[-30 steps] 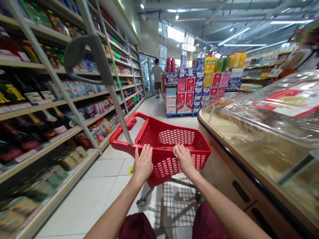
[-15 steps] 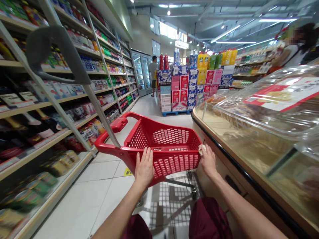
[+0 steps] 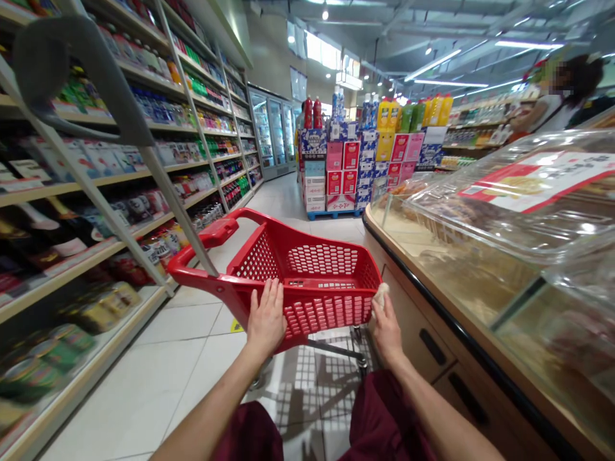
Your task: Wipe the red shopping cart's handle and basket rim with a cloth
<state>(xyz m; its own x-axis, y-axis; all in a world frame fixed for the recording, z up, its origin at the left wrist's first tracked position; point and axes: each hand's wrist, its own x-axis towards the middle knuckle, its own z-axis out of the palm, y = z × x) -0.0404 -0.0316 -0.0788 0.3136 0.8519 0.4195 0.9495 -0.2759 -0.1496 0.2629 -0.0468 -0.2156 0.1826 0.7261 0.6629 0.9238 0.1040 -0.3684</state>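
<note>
A red plastic shopping cart with perforated sides stands sideways in front of me, its basket bare inside. My left hand lies against the near side just below the rim, fingers stretched out and gripping nothing. At the basket's right end, my right hand pinches a crumpled whitish cloth against the corner. The fingers partly cover the cloth. From the cart's left end a metal pole rises to a grey loop handle.
Shelves of drinks and cans line the left. A glass-sided counter with clear plastic food packs runs close along the right. Stacked drink cartons stand ahead on a blue pallet. A person is beyond the counter.
My right hand with the cloth has shifted slightly down around the corner. The left hand stays on the cart's side. A person at the back is now mostly hidden behind the cartons.
</note>
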